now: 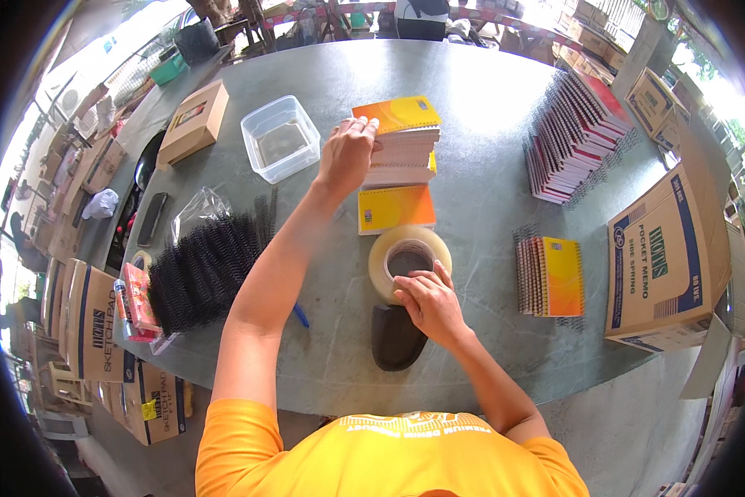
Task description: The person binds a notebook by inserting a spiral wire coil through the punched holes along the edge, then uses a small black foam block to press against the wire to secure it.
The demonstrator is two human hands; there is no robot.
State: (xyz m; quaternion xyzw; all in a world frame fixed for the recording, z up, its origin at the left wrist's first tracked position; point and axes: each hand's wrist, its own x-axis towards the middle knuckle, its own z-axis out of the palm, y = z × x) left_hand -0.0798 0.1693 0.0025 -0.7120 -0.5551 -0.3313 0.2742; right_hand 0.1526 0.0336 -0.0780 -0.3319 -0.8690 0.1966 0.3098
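My left hand [349,153] is closed on the left edge of a yellow-orange pocket notebook [401,114], the top one of a stack. White page edges [401,149] of the stack show below it. Nearer to me a similar notebook [395,209] lies flat, its spiral holes along the upper edge. My right hand [432,305] has its curled fingers on the lower right of a large roll of clear tape [380,257], at the rim of its core. A black tape dispenser base [395,340] is just below the roll, partly behind that hand.
Black spiral wires [207,265] are heaped at left, near a blue pen [301,316]. A clear plastic tub [281,137] and a cardboard box [193,124] stand farther back. To the right are bound yellow notebooks [561,277], red-covered notebooks [575,137] and an open carton [666,257].
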